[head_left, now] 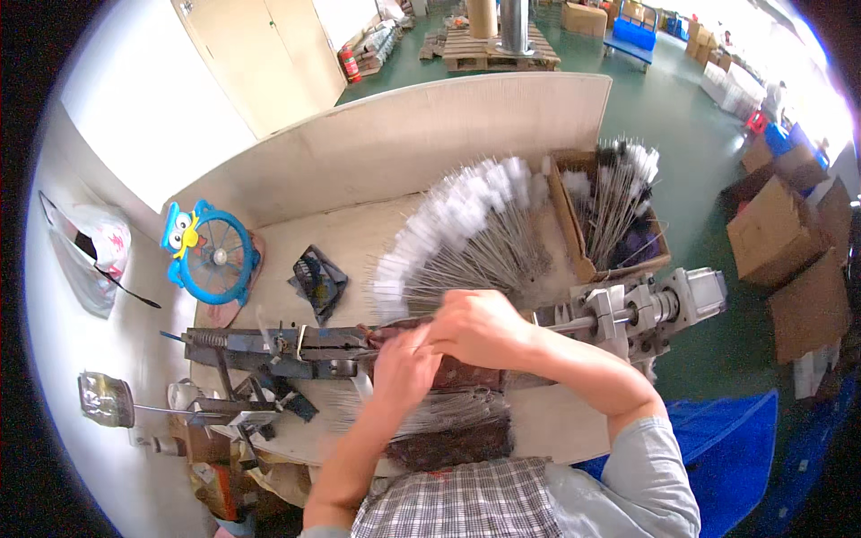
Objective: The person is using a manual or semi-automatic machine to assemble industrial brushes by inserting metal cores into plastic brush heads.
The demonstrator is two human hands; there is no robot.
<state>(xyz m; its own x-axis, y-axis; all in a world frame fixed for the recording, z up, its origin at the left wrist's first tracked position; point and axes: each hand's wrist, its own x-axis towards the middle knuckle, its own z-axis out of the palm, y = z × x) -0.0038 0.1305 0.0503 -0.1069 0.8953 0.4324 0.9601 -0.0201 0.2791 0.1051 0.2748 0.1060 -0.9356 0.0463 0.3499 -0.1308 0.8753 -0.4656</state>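
Over a long metal bench machine [345, 345], my left hand [402, 366] and my right hand [482, 327] meet, touching each other. The fingers of both are bent and pinched together. What they hold is hidden and smeared by motion. Below my hands lies a bundle of thin wires [457, 411], on and beside dark brown cloth [466, 375]. Just beyond my hands, many wire-stemmed brushes with white bristle heads [466, 211] are fanned out on the worktable [314, 224].
A cardboard box [567, 220] of more brushes stands at the back right, behind the machine's motor [698, 294]. Left are a blue toy-shaped fan [215, 255] and a dark plastic bag [318, 280]. A low board [430, 121] edges the table's far side. A blue bin [726, 448] is at right.
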